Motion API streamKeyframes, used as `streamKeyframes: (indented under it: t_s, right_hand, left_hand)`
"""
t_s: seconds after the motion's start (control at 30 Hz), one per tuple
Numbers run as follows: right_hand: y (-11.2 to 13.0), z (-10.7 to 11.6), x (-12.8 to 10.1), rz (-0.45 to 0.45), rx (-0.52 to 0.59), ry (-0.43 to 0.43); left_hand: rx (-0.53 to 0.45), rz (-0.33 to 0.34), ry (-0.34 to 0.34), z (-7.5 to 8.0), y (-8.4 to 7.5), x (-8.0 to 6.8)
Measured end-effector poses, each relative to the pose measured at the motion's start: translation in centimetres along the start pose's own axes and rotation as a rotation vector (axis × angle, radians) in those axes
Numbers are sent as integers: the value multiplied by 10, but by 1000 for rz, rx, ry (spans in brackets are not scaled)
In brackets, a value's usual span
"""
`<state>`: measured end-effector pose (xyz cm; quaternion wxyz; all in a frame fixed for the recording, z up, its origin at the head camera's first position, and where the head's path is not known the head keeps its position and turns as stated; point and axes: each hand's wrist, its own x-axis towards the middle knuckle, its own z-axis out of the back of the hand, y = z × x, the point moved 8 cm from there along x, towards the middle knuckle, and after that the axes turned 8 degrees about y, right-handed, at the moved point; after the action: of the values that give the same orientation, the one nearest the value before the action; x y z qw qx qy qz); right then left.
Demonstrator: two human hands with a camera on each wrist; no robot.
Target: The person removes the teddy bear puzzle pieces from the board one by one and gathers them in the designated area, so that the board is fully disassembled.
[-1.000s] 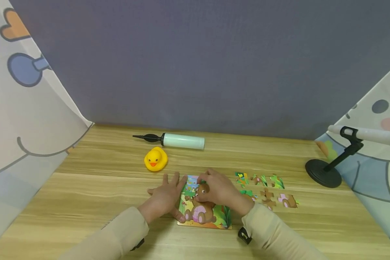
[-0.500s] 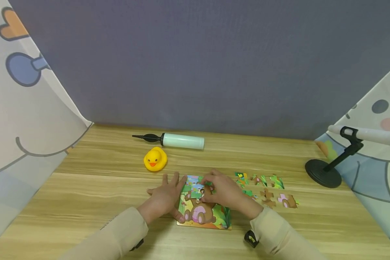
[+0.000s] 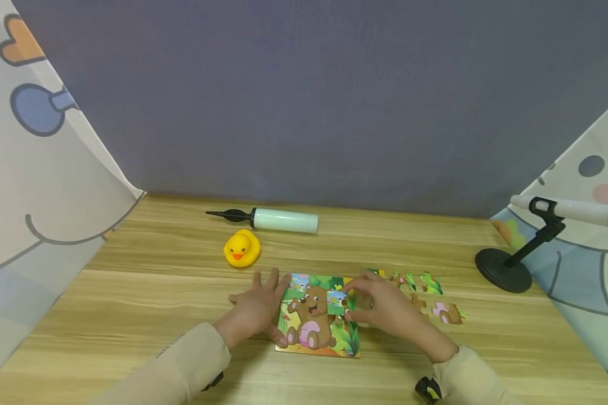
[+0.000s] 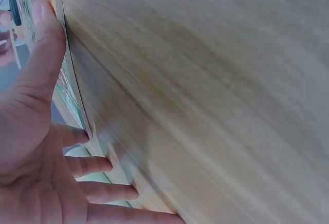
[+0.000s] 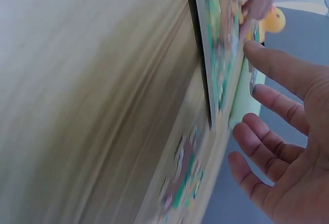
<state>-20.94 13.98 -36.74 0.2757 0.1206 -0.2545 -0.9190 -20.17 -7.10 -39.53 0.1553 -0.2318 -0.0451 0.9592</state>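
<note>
The left hand (image 3: 257,309) covers some of the puzzle board's (image 3: 316,353) left edge; the right hand (image 3: 389,302) partly hides loose pieces (image 3: 419,302); the white tube (image 3: 588,211) near the table's (image 3: 147,281) far right corner is cut off.

Two hands (image 3: 255,310) (image 3: 387,304), one puzzle (image 3: 315,350), one duck (image 3: 242,248), one pump (image 3: 285,220)

Your left sleeve (image 3: 182,365) and right sleeve (image 3: 468,374) are beige and creased; a black left wrist unit (image 3: 214,381) and a black right wrist unit (image 3: 428,389) protrude beneath.
</note>
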Motion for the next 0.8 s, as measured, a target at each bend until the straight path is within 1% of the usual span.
streamKeyframes:
  t_s: [0.17, 0.3, 0.47, 0.57, 0.63, 0.8]
  right_hand:
    - [-12, 9, -21, -11, 54, -8]
    - [-20, 14, -38, 9, 54, -9]
    - [-33, 18, -57, -17, 4, -32]
    - [-40, 17, -67, -8, -9, -42]
    - [-43, 16, -73, 15, -15, -55]
    - [-50, 12, -86, 31, -65, -66]
  left_hand:
    - [-32, 2, 10, 0, 0, -1]
    - [-28, 9, 22, 0, 0, -1]
    - [-26, 12, 27, -1, 0, 0]
    - [-21, 11, 26, -1, 0, 0]
    - [-21, 9, 24, -1, 0, 0]
    - [-30, 4, 23, -1, 0, -1]
